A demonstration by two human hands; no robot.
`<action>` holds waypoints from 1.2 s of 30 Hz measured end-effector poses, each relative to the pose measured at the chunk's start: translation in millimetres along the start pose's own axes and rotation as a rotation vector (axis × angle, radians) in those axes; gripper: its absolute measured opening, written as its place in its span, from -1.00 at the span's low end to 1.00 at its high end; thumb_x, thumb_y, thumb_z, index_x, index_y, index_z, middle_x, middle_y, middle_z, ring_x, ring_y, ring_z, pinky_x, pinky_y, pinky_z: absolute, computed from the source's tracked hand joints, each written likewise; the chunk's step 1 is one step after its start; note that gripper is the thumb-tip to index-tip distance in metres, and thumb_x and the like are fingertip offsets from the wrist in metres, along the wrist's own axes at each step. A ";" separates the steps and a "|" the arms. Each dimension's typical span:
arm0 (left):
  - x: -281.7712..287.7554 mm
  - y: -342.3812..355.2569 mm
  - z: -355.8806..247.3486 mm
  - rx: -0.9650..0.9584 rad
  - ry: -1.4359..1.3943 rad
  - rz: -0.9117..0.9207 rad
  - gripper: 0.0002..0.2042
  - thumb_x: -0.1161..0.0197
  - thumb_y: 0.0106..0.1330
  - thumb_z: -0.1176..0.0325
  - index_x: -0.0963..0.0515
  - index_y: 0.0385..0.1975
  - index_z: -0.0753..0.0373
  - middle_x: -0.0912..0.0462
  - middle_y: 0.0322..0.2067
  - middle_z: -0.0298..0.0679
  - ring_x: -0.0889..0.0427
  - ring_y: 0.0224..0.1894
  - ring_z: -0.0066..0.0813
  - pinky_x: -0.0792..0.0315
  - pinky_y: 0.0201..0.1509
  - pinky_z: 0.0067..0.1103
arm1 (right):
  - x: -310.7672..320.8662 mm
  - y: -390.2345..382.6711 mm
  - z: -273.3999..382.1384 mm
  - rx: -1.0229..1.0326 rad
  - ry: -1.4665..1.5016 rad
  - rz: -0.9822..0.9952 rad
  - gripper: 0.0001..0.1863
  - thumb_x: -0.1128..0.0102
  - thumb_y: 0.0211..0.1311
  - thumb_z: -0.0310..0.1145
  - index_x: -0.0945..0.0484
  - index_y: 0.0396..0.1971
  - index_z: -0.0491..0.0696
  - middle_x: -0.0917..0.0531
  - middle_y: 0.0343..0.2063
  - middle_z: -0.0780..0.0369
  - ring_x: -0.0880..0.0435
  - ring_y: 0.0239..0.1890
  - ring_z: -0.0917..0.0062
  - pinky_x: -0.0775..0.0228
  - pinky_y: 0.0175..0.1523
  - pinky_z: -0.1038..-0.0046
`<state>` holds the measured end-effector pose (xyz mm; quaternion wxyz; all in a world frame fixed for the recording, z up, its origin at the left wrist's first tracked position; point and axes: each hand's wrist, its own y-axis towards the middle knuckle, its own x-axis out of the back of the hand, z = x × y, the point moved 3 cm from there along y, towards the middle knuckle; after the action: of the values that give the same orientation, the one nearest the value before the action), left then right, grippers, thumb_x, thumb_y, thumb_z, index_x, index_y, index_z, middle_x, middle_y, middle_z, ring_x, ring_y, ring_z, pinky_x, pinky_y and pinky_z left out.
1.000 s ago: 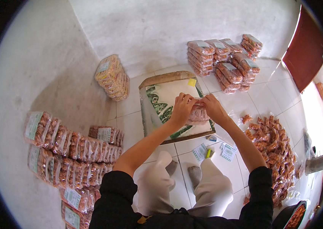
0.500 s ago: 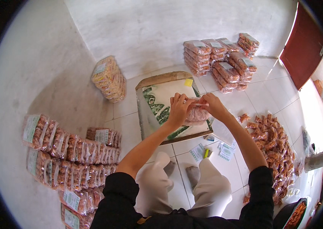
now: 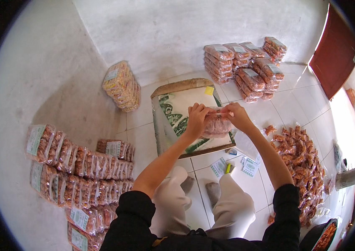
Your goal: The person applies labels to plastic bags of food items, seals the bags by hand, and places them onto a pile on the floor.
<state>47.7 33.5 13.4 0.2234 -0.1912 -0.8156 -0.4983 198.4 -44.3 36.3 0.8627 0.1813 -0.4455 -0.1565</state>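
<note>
Bag of clear plastic, with pinkish-brown contents, is positioned over the near right portion of the low table; whether it rests on the tabletop, I cannot tell. My left hand is clamped on the bag's upper left edge, fingertips pinching the plastic. My right hand pinches the upper right edge likewise. A short span of plastic separates both hands. A yellow square lies at the low table's far right corner. Printed labels and a yellow-green object lie just beyond its near right corner. Right of the low table: a heap of small filled packets. Left of it: rows of labelled packs.
</note>
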 end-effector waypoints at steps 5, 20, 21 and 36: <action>3.1 0.4 4.7 0.001 -0.059 0.104 -0.79 -0.25 0.05 0.19 -0.54 -0.37 0.13 -0.45 -0.53 -0.34 -0.39 -0.34 -0.41 -0.11 -0.20 -0.49 | -10.2 0.8 13.8 0.197 -0.065 -0.041 -0.84 -0.29 -0.13 -0.44 -0.52 -0.51 -0.14 -0.54 -0.45 0.16 -0.50 -0.37 0.34 -0.36 -0.30 0.45; 5.1 -67.6 39.2 0.877 -0.769 -0.104 -0.66 -0.23 0.14 0.09 -0.35 -0.30 0.21 -0.46 -0.38 -0.31 -0.50 -0.31 -0.46 -0.40 -0.16 -0.57 | -7.9 -2.2 4.1 -0.150 0.200 0.194 -0.91 -0.24 -0.21 -0.49 -0.53 -0.62 -0.13 -0.55 -0.62 0.16 -0.57 -0.51 0.36 -0.38 -0.36 0.43; -0.4 -87.5 35.4 1.240 -0.987 0.036 -0.62 -0.21 0.14 0.02 -0.33 -0.32 0.20 -0.47 -0.37 -0.28 -0.51 -0.31 -0.45 -0.43 -0.19 -0.56 | -6.8 -6.7 4.9 -0.133 0.183 0.197 -0.93 -0.23 -0.21 -0.49 -0.53 -0.63 -0.12 -0.53 -0.60 0.16 -0.56 -0.48 0.34 -0.38 -0.34 0.40; -44.8 -157.9 0.1 1.614 -1.444 0.378 -0.81 -0.19 0.16 0.36 -0.47 -0.28 0.30 -0.48 -0.41 -0.30 -0.53 -0.38 -0.51 -0.52 -0.16 -0.56 | -81.2 -129.7 13.4 0.389 -0.225 -0.038 -0.84 -0.12 -0.27 -0.52 -0.39 -0.56 -0.09 -0.37 -0.54 0.22 -0.44 -0.36 0.36 -0.32 -0.23 0.31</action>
<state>0.4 -38.3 -126.4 -0.1745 -0.3574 -0.7977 0.4533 128.3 -126.5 -72.9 0.7532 0.3338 -0.5573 -0.1030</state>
